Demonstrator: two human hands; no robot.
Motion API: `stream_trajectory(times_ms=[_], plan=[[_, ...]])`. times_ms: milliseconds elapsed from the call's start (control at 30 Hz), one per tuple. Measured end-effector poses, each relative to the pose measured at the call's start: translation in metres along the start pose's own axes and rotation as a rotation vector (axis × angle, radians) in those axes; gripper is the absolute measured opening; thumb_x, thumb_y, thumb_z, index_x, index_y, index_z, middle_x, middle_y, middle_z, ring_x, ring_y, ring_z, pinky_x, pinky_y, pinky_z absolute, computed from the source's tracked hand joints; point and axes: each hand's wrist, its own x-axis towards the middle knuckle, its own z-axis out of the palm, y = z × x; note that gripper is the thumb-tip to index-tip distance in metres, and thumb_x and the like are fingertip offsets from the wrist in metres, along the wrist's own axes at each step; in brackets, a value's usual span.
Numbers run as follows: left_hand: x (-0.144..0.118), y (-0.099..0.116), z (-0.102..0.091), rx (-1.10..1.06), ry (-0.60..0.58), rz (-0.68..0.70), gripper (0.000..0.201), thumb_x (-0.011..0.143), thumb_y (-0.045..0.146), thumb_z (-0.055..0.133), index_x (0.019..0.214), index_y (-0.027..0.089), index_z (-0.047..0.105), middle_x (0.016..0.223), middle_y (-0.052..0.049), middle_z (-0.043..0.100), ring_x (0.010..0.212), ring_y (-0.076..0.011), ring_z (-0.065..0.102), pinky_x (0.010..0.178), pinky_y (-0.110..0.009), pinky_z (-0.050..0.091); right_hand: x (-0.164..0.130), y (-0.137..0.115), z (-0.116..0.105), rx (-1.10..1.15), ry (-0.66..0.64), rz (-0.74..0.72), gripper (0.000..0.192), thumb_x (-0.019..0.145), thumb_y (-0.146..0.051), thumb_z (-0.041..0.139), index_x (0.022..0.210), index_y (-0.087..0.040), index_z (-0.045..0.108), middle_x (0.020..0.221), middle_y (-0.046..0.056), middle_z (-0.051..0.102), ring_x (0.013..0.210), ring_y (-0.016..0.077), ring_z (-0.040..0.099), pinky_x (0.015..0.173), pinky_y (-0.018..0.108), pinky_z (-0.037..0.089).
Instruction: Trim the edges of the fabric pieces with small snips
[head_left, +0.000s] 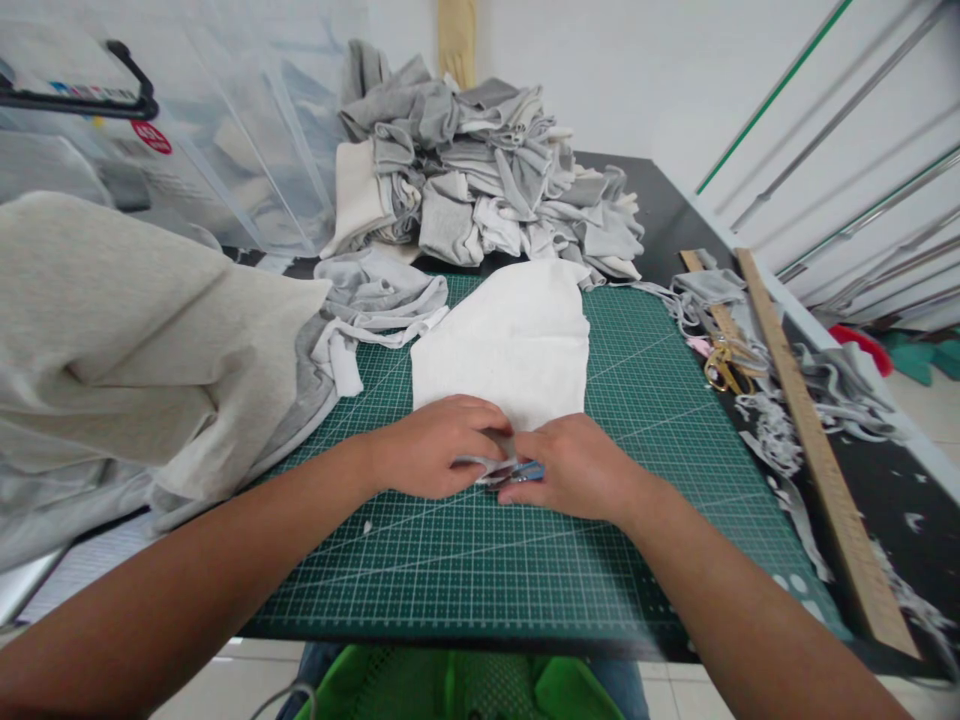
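Note:
A cream-white piece of fabric (510, 340) lies flat on the green cutting mat (465, 580), its near edge turned up between my hands. My left hand (442, 445) is closed on that near edge, fingers curled over a grey-white fold. My right hand (577, 468) grips small blue-handled thread snips (529, 471), their metal blades pointing left at the fold. The blades touch or nearly touch the fabric; fingers partly cover them. A tiny white scrap (367, 526) rests on the mat left of the hands.
Piled grey and cream fabric pieces (480, 170) stand at the back. A large beige cloth (135, 340) covers the left side, before a clear plastic box (247, 130). On the right lie a wooden ruler (817, 440), gold-handled scissors (721, 370) and fabric scraps (772, 430).

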Motion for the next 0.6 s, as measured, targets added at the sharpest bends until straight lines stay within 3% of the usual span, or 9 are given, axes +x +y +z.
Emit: stream_trajectory(times_ms=[600], plan=[[0.0005,0.0011,0.0001,0.007,0.015,0.0,0.017,0.079,0.013,0.056,0.09,0.021,0.065,0.109,-0.007,0.057,0.101,-0.0202,0.055,0.094,-0.039,0.042,0.0009,-0.0021,-0.0034,0.016,-0.042,-0.011,0.042,0.075,-0.063,0.061,0.089,-0.023,0.066,0.073,0.001,0.07,0.066,0.0188,0.063,0.057,0.028,0.028]])
